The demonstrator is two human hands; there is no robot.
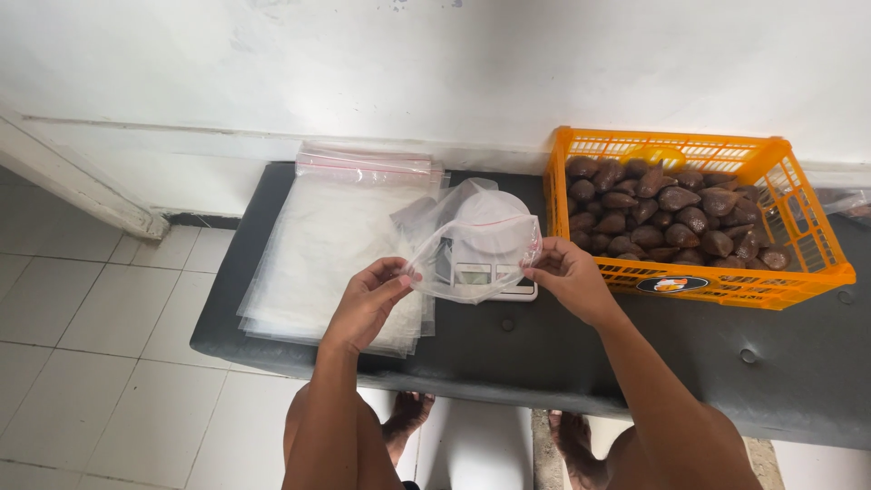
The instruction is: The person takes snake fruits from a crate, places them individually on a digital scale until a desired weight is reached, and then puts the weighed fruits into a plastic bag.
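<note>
A stack of clear bags (322, 249) is laid on the dark counter (562, 349); one clear bag (476, 240) is pinched by the left hand (372, 299) and right hand (567, 277) above a white scale (485, 272); brown fruit (667, 218) is held in an orange crate (798, 218) at right.

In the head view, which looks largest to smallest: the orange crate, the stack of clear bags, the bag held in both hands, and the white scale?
1. Orange crate and stack of clear bags: look alike in extent, not ranked.
2. Held bag, nearer the camera, so unsure.
3. White scale, mostly behind that bag.
</note>
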